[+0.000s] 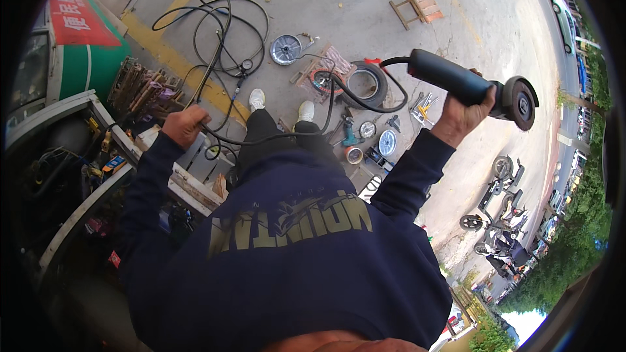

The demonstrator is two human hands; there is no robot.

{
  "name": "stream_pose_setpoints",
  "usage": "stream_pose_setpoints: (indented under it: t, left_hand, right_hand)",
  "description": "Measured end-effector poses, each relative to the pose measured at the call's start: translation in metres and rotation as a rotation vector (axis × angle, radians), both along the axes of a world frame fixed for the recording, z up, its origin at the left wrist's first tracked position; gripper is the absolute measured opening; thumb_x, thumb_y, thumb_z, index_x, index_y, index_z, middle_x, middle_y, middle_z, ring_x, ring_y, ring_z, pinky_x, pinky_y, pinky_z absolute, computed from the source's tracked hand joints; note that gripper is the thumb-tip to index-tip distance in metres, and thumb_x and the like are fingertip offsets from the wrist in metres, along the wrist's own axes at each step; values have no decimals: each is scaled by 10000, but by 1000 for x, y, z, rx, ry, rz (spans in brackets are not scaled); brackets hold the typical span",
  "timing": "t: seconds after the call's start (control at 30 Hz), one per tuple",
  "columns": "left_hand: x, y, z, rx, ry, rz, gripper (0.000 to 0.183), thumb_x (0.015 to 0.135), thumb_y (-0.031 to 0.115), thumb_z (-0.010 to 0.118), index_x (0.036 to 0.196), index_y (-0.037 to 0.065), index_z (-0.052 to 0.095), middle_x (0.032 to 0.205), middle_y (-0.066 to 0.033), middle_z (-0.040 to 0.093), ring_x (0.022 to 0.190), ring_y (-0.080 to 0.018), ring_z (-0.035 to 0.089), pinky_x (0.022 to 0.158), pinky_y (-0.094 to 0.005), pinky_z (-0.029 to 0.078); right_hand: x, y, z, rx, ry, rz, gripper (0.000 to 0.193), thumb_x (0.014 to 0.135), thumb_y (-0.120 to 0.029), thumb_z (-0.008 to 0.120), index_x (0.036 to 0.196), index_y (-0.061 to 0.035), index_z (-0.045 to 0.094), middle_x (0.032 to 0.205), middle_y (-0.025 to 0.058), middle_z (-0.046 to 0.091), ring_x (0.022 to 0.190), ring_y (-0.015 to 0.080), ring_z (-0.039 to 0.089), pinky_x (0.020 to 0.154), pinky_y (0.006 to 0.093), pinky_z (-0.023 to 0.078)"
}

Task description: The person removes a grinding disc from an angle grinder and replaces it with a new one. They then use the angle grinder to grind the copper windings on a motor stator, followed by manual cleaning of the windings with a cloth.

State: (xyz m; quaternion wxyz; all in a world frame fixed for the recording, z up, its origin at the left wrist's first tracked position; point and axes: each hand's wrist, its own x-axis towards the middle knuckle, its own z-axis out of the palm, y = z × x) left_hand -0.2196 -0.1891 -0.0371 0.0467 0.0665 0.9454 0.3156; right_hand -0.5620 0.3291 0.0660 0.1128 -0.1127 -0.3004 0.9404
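My right hand (462, 117) is wrapped round the body of a black angle grinder (440, 75), raised out to the right. Its dark disc (521, 103) with a curved guard points away to the right. From the grinder's rear end a black power cord (280, 137) loops down and runs across in front of my legs towards the left. My left hand (186, 125) is closed round part of this cord, beside the open cabinet. Just past the left hand, a tangled black air hose (225, 26) with a round pressure gauge (247, 64) lies on the ground.
A small tyre (365, 85), a silver wheel hub (285, 49), a teal power drill (351, 132) and loose tools lie around my feet. A wooden folding stool (417, 6) stands farther off. Left is an open metal cabinet (68, 218) full of tools. Scooters (502, 215) stand at right.
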Motion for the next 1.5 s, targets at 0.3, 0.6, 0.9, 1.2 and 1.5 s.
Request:
stream_pose_setpoints:
  t: [0.3, 0.6, 0.9, 1.2, 1.5]
  left_hand:
    - [152, -74, -166, -758, -1235, -81, 429, 987, 482, 631, 1099, 99, 789, 1052, -198, 752, 1037, -380, 719, 904, -484, 578]
    - [83, 21, -229, -491, -1008, -373, 458, 1028, 500, 577, 1009, 70, 732, 894, -188, 760, 903, -391, 729, 813, -508, 571]
    - [68, 26, -312, -651, -1173, -412, 444, 959, 519, 659, 1007, 78, 686, 927, -194, 745, 984, -361, 715, 837, -496, 567]
    - [-16, 84, -480, -639, -989, -567, 338, 839, 389, 804, 954, 95, 685, 854, -123, 734, 965, -329, 694, 787, -452, 576]
    - [-69, 185, -563, -327, -860, -503, 250, 784, 180, 821, 897, 73, 625, 961, -98, 683, 1009, -330, 644, 790, -462, 560]
  right_hand:
    - [37, 251, -49, 235, -443, -57, 392, 846, -229, 819, 1099, -9, 615, 979, 207, 657, 935, 337, 680, 832, 521, 607]
    - [140, 275, -239, 690, -1152, 158, 358, 857, -287, 874, 1042, -70, 658, 852, 99, 698, 710, 215, 687, 623, 341, 587]
    - [249, 178, -523, 354, -1401, 287, 525, 841, -295, 874, 1163, 1, 583, 894, 134, 681, 720, 274, 694, 641, 421, 606]
    - [265, 130, -738, 400, -1361, 422, 541, 806, -280, 908, 1181, 11, 649, 1005, 88, 705, 815, 202, 697, 728, 362, 586]
    - [246, 133, -895, 447, -1239, 588, 606, 803, -275, 918, 1240, 40, 640, 996, 88, 714, 774, 167, 702, 689, 320, 602]
